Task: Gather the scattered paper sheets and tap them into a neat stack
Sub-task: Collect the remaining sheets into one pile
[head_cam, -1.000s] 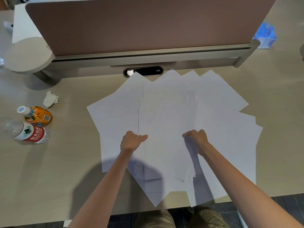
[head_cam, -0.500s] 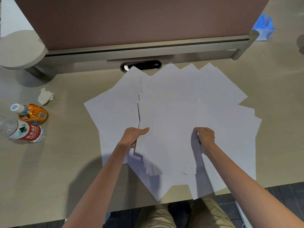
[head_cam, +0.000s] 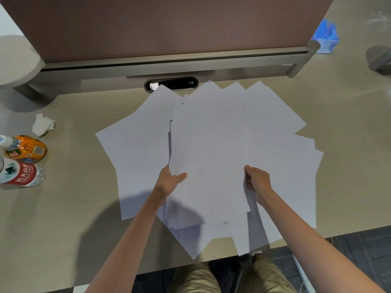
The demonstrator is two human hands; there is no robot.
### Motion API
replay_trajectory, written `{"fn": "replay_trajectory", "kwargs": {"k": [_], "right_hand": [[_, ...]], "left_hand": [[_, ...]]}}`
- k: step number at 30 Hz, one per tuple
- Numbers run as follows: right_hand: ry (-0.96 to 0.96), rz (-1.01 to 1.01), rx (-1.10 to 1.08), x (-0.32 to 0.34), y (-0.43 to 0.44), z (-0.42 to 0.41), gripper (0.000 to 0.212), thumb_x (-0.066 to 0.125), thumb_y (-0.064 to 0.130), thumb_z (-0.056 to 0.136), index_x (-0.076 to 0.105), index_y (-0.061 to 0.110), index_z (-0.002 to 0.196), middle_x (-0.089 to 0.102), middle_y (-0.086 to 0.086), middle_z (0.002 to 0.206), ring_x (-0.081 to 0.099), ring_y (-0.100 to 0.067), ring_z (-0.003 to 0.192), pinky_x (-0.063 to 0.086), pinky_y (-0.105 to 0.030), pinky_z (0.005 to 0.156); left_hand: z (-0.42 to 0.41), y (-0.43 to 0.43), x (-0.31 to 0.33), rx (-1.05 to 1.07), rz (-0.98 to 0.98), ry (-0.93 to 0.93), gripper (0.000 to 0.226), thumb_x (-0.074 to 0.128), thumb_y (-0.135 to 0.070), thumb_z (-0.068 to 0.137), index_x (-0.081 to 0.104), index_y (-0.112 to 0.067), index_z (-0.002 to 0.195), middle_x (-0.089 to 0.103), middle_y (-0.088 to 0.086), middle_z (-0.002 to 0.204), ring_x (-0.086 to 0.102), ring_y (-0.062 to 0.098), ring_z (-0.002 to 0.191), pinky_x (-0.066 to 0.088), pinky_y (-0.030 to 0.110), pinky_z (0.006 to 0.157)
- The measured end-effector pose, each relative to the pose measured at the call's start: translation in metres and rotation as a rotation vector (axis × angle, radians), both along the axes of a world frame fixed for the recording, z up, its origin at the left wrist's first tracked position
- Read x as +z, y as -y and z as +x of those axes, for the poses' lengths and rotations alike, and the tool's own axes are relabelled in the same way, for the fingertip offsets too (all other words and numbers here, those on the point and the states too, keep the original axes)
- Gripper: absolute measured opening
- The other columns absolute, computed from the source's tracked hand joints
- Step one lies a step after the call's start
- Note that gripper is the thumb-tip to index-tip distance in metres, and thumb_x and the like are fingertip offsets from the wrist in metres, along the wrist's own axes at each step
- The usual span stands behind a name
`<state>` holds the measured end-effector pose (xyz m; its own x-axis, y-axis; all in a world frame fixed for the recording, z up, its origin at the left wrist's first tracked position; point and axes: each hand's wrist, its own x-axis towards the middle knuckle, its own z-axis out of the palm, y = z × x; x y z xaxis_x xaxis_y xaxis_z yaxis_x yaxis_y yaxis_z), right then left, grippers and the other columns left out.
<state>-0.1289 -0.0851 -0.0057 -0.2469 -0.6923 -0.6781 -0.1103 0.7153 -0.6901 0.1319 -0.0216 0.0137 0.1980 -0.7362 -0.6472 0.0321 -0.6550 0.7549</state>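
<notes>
Head view: left hand [head_cam: 171, 182] and right hand [head_cam: 257, 182] pinch paper sheets [head_cam: 211, 140] on beige desk [head_cam: 63, 208], brown partition [head_cam: 169, 24] behind.

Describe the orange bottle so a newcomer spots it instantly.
From the white paper sheets mid-desk, look to the left edge of the desk. The orange bottle is the farther of two there, white-capped; the red-labelled bottle beside it is clear.

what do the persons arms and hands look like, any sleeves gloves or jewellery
Both arms are bare as far up as the frame shows: no sleeve on the left forearm or the right forearm. The left hand and right hand wear no gloves, and no watch, bracelet or ring shows.
</notes>
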Motion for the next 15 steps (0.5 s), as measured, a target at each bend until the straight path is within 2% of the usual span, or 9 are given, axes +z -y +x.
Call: {"fn": "replay_trajectory", "kwargs": {"k": [2, 4, 5, 7, 9, 11, 13, 15], "right_hand": [[0.068, 0.020, -0.007, 0.002, 0.000, 0.000, 0.023, 0.065, 0.011, 0.087, 0.055, 0.011, 0.066, 0.047, -0.006, 0.065, 0.044, -0.022, 0.062, 0.041, -0.026, 0.057], [0.097, 0.019, 0.015, 0.004, 0.000, 0.002, 0.011, 0.068, 0.011, 0.085, 0.058, 0.011, 0.081, 0.046, -0.008, 0.072, 0.043, -0.018, 0.063, 0.039, -0.021, 0.053], [0.099, 0.013, 0.040, 0.005, 0.000, 0.003, 0.014, 0.070, 0.012, 0.084, 0.056, 0.012, 0.082, 0.041, -0.009, 0.072, 0.039, -0.017, 0.061, 0.035, -0.020, 0.050], [0.076, -0.002, 0.081, 0.006, 0.002, 0.005, 0.024, 0.069, 0.008, 0.083, 0.048, 0.012, 0.072, 0.031, -0.007, 0.067, 0.029, -0.016, 0.054, 0.029, -0.016, 0.044], [0.050, -0.018, 0.132, 0.007, 0.005, 0.006, 0.046, 0.067, -0.001, 0.083, 0.031, 0.017, 0.060, 0.024, -0.002, 0.059, 0.024, -0.011, 0.045, 0.024, -0.014, 0.039], [-0.044, -0.059, 0.197, 0.010, 0.006, 0.006, 0.053, 0.064, -0.006, 0.081, 0.025, 0.017, 0.056, 0.026, 0.003, 0.050, 0.027, -0.008, 0.042, 0.027, -0.016, 0.044], [-0.162, -0.102, 0.227, 0.010, 0.007, 0.002, 0.047, 0.066, -0.002, 0.081, 0.029, 0.015, 0.056, 0.033, -0.001, 0.054, 0.033, -0.016, 0.053, 0.032, -0.023, 0.057], [-0.237, -0.132, 0.178, 0.009, 0.007, -0.004, 0.035, 0.065, 0.000, 0.081, 0.039, 0.010, 0.060, 0.042, -0.006, 0.061, 0.038, -0.020, 0.060, 0.034, -0.027, 0.062]], "left_hand": [[0.004, -0.010, 0.000, 0.074, -0.039, -0.028, 0.032, 0.064, -0.003, 0.090, 0.058, -0.013, 0.121, 0.069, -0.006, 0.095, 0.066, 0.006, 0.083, 0.052, 0.013, 0.063], [0.012, -0.019, 0.001, 0.134, -0.031, -0.031, 0.031, 0.064, -0.004, 0.090, 0.059, -0.011, 0.120, 0.070, 0.000, 0.098, 0.068, 0.014, 0.088, 0.052, 0.015, 0.064], [0.017, -0.022, 0.001, 0.152, -0.022, -0.018, 0.032, 0.064, -0.004, 0.090, 0.058, -0.010, 0.121, 0.070, 0.005, 0.103, 0.067, 0.020, 0.091, 0.051, 0.018, 0.066], [0.025, -0.029, 0.002, 0.180, -0.002, 0.013, 0.034, 0.064, -0.005, 0.091, 0.056, -0.006, 0.124, 0.066, 0.012, 0.110, 0.063, 0.024, 0.095, 0.049, 0.026, 0.074], [0.033, -0.035, 0.003, 0.213, 0.013, 0.017, 0.037, 0.064, -0.005, 0.091, 0.055, -0.004, 0.127, 0.064, 0.014, 0.114, 0.061, 0.026, 0.100, 0.046, 0.033, 0.083], [0.040, -0.040, 0.002, 0.236, 0.023, 0.023, 0.041, 0.066, -0.008, 0.090, 0.054, -0.003, 0.130, 0.064, 0.014, 0.116, 0.061, 0.028, 0.104, 0.047, 0.037, 0.088], [0.044, -0.043, 0.001, 0.253, 0.025, 0.020, 0.043, 0.067, -0.010, 0.090, 0.054, -0.004, 0.131, 0.064, 0.011, 0.115, 0.061, 0.029, 0.106, 0.047, 0.038, 0.092], [0.042, -0.047, 0.000, 0.268, 0.029, -0.006, 0.043, 0.068, -0.009, 0.089, 0.055, -0.005, 0.130, 0.066, 0.011, 0.116, 0.062, 0.030, 0.108, 0.047, 0.039, 0.095]]}}
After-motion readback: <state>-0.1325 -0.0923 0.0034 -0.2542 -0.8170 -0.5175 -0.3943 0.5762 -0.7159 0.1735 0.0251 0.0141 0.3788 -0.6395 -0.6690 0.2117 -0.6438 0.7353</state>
